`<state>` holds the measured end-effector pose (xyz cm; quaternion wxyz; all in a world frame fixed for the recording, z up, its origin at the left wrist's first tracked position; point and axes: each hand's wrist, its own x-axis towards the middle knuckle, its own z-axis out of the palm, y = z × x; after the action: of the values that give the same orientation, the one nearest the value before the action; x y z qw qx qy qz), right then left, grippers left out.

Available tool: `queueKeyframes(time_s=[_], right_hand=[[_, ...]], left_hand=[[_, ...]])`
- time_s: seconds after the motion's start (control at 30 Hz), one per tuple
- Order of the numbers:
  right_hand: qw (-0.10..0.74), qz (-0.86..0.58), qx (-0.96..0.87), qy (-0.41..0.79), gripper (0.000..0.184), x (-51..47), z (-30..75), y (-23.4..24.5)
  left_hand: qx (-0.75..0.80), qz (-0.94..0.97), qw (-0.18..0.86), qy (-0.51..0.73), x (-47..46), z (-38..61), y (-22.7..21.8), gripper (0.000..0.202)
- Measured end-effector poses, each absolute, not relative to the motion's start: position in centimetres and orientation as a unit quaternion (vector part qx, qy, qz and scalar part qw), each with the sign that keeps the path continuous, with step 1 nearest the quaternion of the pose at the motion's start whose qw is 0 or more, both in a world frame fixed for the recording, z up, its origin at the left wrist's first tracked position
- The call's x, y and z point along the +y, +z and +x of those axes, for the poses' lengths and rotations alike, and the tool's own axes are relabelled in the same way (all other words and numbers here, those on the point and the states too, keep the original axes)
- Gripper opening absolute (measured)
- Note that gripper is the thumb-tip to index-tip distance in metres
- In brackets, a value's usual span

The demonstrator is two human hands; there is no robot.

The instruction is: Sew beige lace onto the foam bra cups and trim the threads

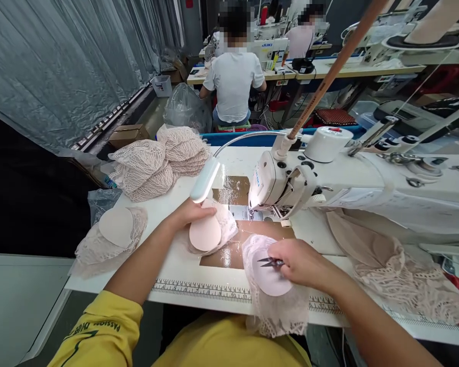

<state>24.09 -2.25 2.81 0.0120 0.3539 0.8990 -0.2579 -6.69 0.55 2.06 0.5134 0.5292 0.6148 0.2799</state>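
Observation:
My left hand [191, 211] is closed on a pink padded cup with lace [206, 233], lying just left of the needle of the white sewing machine [286, 183]. My right hand [300, 262] grips small thread snips [271, 262], their points aimed left. The snips rest over a second pink cup with lace [270, 280] that hangs over the front edge of the white table [199, 290]. A thin thread runs between the two cups.
Two stacks of lace cups [156, 160] stand at the table's back left, and another cup on lace [115, 229] lies at the left edge. Loose beige lace [398, 275] is piled on the right. A lamp [205, 179] hangs over my left hand. Two people sit at machines ahead.

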Motion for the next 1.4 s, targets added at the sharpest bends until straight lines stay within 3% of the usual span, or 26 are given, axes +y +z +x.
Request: queueKeyframes(time_s=[0.17,0.37,0.5,0.6,0.77,0.83,0.97,1.17,1.4], right_hand=[[-0.124,0.416,0.806,-0.402,0.016,-1.4,23.7,2.9],[-0.206,0.465,0.701,-0.499,0.045,-0.4,19.9,1.3],[-0.209,0.447,0.719,-0.49,0.021,-0.5,18.3,1.2],[-0.233,0.429,0.715,-0.5,0.02,-0.7,18.2,1.1],[-0.248,0.401,0.713,-0.519,0.022,-0.8,18.6,0.5],[-0.248,0.398,0.716,-0.517,0.023,-0.7,18.7,0.3],[-0.241,0.392,0.72,-0.52,0.022,-0.7,18.8,0.4],[-0.241,0.375,0.724,-0.527,0.017,-0.6,19.4,0.5],[-0.232,0.405,0.694,-0.549,0.04,-0.3,21.4,-0.9]], left_hand=[[0.557,0.494,0.61,0.272,-0.5,-5.5,2.4,0.032],[0.524,0.485,0.637,0.29,-0.9,-4.6,2.5,0.031],[0.509,0.502,0.636,0.29,-0.9,-4.8,2.0,0.031],[0.515,0.564,0.581,0.279,-0.9,-5.0,1.8,0.036],[0.473,0.747,0.37,0.287,-0.9,-3.8,2.1,0.05],[0.443,0.785,0.337,0.273,-0.8,-3.0,2.1,0.053],[0.439,0.757,0.435,0.212,-0.6,-2.1,1.4,0.039],[0.416,0.618,0.622,0.24,-0.8,-2.1,0.5,0.029],[0.394,0.563,0.687,0.236,-1.0,-2.2,1.0,0.027]])
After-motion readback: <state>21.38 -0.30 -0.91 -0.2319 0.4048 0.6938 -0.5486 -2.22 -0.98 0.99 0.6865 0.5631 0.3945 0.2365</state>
